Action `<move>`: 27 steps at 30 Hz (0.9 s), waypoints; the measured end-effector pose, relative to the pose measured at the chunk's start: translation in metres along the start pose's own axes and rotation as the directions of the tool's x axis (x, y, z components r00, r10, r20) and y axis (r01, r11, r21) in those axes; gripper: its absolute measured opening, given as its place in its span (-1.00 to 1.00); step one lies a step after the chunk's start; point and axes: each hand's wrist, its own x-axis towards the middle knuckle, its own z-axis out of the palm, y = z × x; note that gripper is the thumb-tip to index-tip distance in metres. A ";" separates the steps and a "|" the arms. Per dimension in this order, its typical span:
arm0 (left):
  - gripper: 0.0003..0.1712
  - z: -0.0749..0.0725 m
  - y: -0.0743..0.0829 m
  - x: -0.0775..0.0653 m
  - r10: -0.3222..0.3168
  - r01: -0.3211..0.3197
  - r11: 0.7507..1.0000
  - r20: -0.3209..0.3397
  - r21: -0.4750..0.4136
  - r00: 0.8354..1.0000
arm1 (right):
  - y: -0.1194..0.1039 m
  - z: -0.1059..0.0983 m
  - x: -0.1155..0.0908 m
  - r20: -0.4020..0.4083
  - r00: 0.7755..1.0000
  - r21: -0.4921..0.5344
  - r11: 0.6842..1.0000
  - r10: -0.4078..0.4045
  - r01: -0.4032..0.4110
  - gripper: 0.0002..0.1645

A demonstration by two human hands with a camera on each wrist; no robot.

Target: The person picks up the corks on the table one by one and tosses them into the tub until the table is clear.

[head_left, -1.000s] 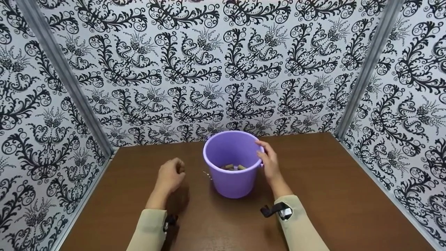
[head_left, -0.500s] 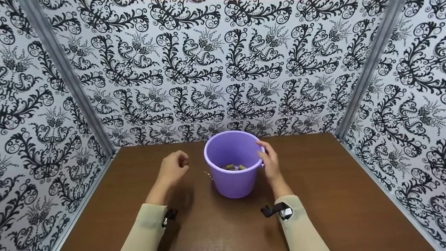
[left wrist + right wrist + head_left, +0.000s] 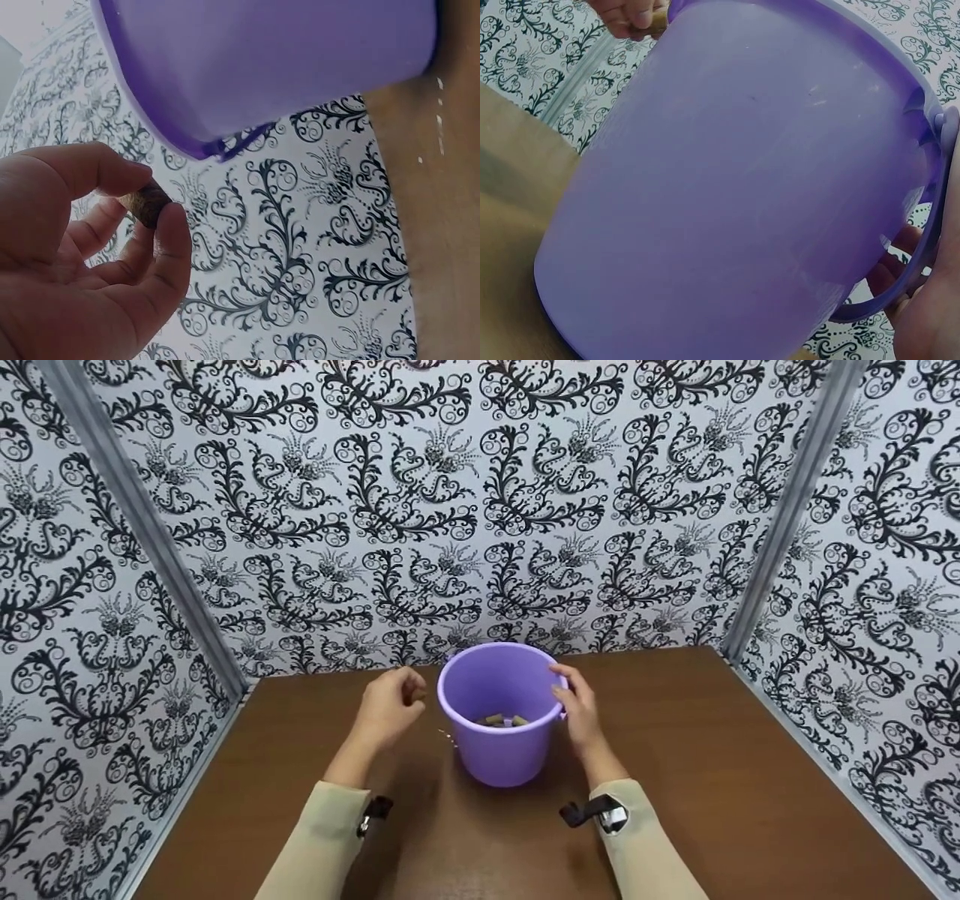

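A purple bucket (image 3: 501, 757) stands upright on the brown table, with several tan cork-like pieces (image 3: 519, 721) at its bottom. Thumb and fingers of my left hand (image 3: 388, 706) pinch a small brown cork-like piece (image 3: 146, 204), just left of the bucket's rim and level with it. On the other side, my right hand (image 3: 581, 709) grips the rim, its fingertips reaching over the edge. The bucket's purple handle (image 3: 870, 306) hangs beside the right palm (image 3: 928, 319) in the right wrist view. Most of the bucket's inner floor is hidden by its front wall.
The brown table (image 3: 750, 780) spreads out around the bucket. Behind it rises a wall (image 3: 480, 525) with black scrollwork on white, and similar panels stand at both sides, joined by grey metal posts (image 3: 780, 510).
My left hand has moved right and farther forward, closing in on the bucket's left rim. The right hand and bucket have stayed in place.
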 end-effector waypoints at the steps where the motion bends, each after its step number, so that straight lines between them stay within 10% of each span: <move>1: -0.71 0.001 0.003 0.002 0.007 -0.007 1.000 0.001 -0.005 1.000 | 0.000 0.000 0.000 -0.005 1.000 0.000 1.000 -0.005 0.005 -0.49; 27: -0.72 0.046 0.082 0.022 0.188 -0.198 0.980 0.187 0.036 0.964 | 0.002 0.002 -0.001 0.002 1.000 0.030 0.999 0.016 -0.016 -0.49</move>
